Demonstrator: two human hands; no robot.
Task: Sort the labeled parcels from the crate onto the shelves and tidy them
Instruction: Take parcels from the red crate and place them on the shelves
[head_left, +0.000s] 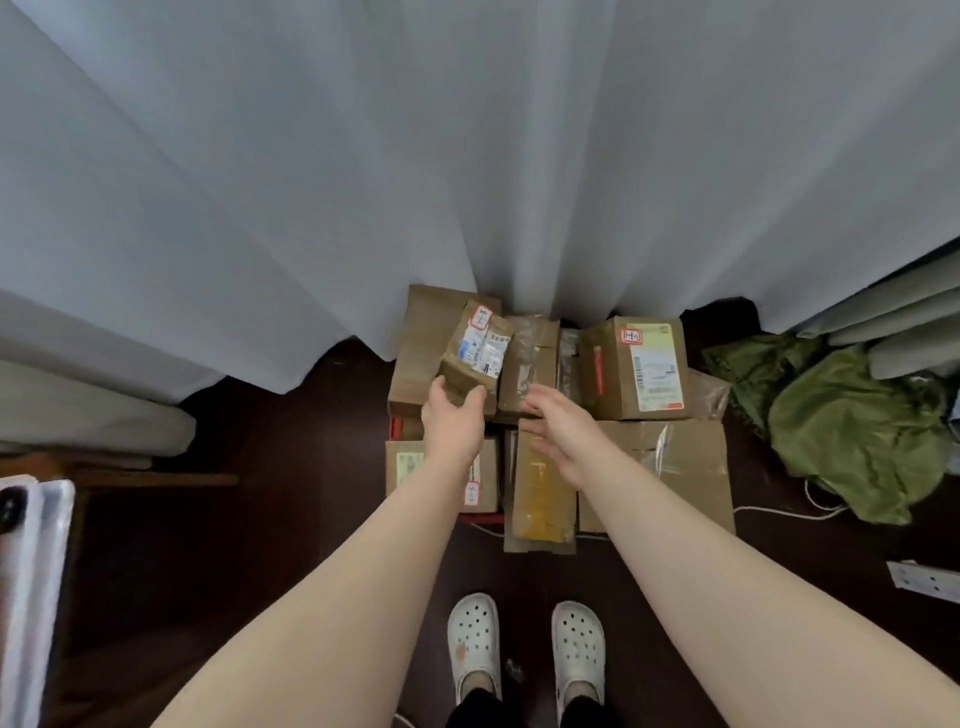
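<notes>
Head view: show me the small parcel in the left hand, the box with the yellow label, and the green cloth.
small parcel (483, 353), head view, on its white label.
box with the yellow label (655, 371), head view, on that label.
green cloth (852, 431), head view, middle fold.

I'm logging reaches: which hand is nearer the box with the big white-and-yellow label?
Right. The right hand hovers open just left of and below that box; the left hand is farther left, holding a small parcel.
</notes>
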